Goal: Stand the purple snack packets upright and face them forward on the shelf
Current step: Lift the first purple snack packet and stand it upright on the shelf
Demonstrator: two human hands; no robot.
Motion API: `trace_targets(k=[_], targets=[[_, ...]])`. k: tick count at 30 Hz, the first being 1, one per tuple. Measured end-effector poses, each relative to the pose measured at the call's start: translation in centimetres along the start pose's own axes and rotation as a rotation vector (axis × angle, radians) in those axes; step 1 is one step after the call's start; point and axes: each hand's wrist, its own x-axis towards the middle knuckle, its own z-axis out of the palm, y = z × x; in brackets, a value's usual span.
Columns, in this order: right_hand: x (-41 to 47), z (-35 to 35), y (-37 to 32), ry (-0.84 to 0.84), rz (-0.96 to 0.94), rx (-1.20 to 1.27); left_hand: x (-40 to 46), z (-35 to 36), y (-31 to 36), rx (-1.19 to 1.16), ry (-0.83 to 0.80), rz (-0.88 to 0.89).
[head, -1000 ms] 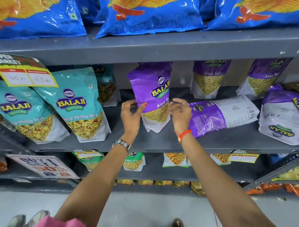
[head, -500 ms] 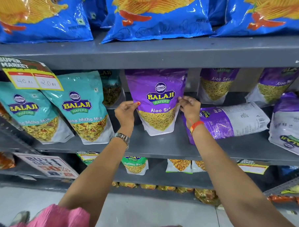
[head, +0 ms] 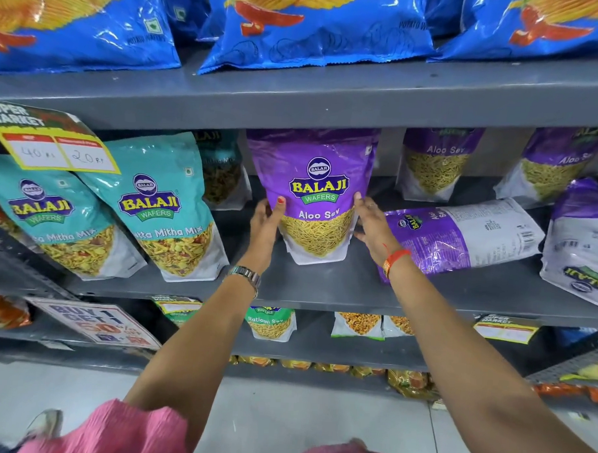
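A purple Aloo Sev packet [head: 315, 179] stands upright on the grey middle shelf [head: 322, 289], its front facing me. My left hand [head: 265, 219] grips its left edge and my right hand [head: 371, 226] presses its right edge. Just to the right, a second purple packet [head: 461, 237] lies flat on its side. Another purple packet [head: 581, 245] lies tipped over at the far right. Two more purple packets [head: 434, 163] [head: 557, 165] stand upright at the back of the shelf.
Teal Khatta Mitha Mix packets [head: 161, 206] lean on the left of the same shelf, under a yellow price tag [head: 54, 140]. Blue chip bags [head: 316, 25] fill the shelf above. Smaller packets [head: 269, 322] and a promo sign [head: 98, 323] sit on the lower shelf.
The purple packet between my hands has turned from angled to fully front-facing and upright. Both hands slid down along its sides. The camera moved closer.
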Motion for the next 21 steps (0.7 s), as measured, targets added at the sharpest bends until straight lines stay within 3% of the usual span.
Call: trace_targets(k=[2,21], targets=[[-0.5,0.5,0.3,0.003,-0.009,0.012,-0.6,0.7,-0.2,-0.011,-0.081,-0.047],[-5.9,2.3,2.3,0.109,-0.041,0.016,-4.1,-1.3,-0.9,0.044,-0.096,-0.007]])
